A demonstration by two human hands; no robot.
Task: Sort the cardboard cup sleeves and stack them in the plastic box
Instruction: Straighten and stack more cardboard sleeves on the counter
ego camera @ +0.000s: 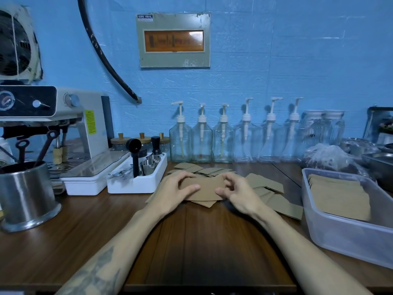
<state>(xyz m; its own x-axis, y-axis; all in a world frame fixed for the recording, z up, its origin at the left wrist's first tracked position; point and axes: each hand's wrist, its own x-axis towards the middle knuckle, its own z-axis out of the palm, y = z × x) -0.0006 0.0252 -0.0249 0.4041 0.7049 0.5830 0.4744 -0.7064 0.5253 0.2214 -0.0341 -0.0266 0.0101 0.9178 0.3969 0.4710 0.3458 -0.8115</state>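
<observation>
- Right now both bare hands meet over a small stack of flat brown cardboard cup sleeves (201, 189) lying on the dark brown wooden counter (202, 241), in the middle of the scene.
- Left hand (174, 188) has its fingers curled over the left end of the top sleeve, thumb lying along the near edge, so it grips that end.
- Right hand (236, 190) pinches the right end of the same sleeve, fingertips bent in and thumb pointing left along the cardboard.
- More loose brown sleeves (268, 192) lie scattered just right of the hands and also beyond them, toward the far wall.
- At the right edge stands a clear rectangular plastic box (340, 235), well apart from the hands; a neat pile of stacked sleeves (340, 196) lies flat inside it.
- Along the far side a row of clear glass pump bottles (234, 143) stands against the blue wall.
- To the left sit a white tray of small metal tools (138, 179), a white espresso machine (53, 122) and, nearer, a round steel canister (27, 194).
</observation>
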